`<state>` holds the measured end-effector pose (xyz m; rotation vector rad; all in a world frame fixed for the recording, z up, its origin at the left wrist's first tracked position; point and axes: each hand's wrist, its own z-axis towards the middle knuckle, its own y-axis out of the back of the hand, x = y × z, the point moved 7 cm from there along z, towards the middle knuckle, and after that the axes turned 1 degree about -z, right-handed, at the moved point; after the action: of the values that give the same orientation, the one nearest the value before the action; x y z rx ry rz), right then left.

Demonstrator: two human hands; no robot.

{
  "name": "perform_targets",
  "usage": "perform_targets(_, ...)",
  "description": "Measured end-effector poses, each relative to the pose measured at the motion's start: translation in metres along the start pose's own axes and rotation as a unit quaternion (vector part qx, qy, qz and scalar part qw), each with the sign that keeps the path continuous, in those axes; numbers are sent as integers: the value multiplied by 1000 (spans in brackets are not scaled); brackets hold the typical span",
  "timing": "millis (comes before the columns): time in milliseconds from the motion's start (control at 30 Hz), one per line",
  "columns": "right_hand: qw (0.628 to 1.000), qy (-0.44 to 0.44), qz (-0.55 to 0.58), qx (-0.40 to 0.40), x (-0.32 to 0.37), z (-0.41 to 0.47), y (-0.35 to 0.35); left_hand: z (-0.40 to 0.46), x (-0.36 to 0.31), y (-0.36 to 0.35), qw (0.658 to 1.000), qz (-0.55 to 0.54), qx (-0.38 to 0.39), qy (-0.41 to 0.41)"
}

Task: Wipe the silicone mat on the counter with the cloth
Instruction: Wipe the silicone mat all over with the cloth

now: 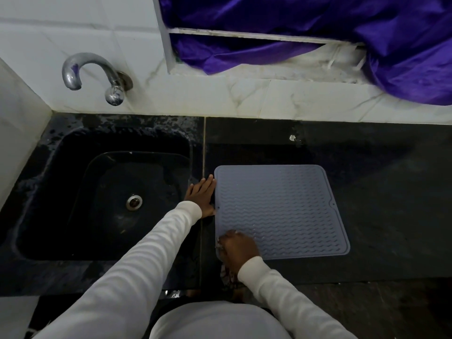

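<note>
The left hand point(201, 196) is lying spread, bracing the silicone mat point(281, 211); the right hand point(238, 248) is bunching the cloth point(223, 270) at its near corner.

A dark sink point(49, 192) is set into the black stone at nine o'clock, with a round metal drain point(134, 202) in its basin. A curved chrome tap point(93, 74) is mounted on the white marbled wall tiles point(220, 96) at eleven o'clock. Crumpled purple fabric point(318, 20) is draped over a ledge at one o'clock.
</note>
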<state>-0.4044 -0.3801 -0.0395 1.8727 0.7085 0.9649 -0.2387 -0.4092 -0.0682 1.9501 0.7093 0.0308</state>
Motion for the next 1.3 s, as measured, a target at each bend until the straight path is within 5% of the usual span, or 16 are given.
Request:
perform_targets(133,999,16,-26,39,4,-8,7,-1,-1,0,1000,-2,6,-1)
perform_targets(333,996,-33,11,-86,-8,45,54,-4,-4,4,1000,-17,2,3)
perform_targets(600,998,-22,44,-37,-4,5,13,-3,-3,3,1000,-19,4,5)
perform_targets(833,995,35,31,87,-25,-42,-12,-4,-4,2,1000,-23,9,8)
perform_targets(1300,995,96,-14,2,4,-34,-5,-5,-4,-4,998,60,31,-11)
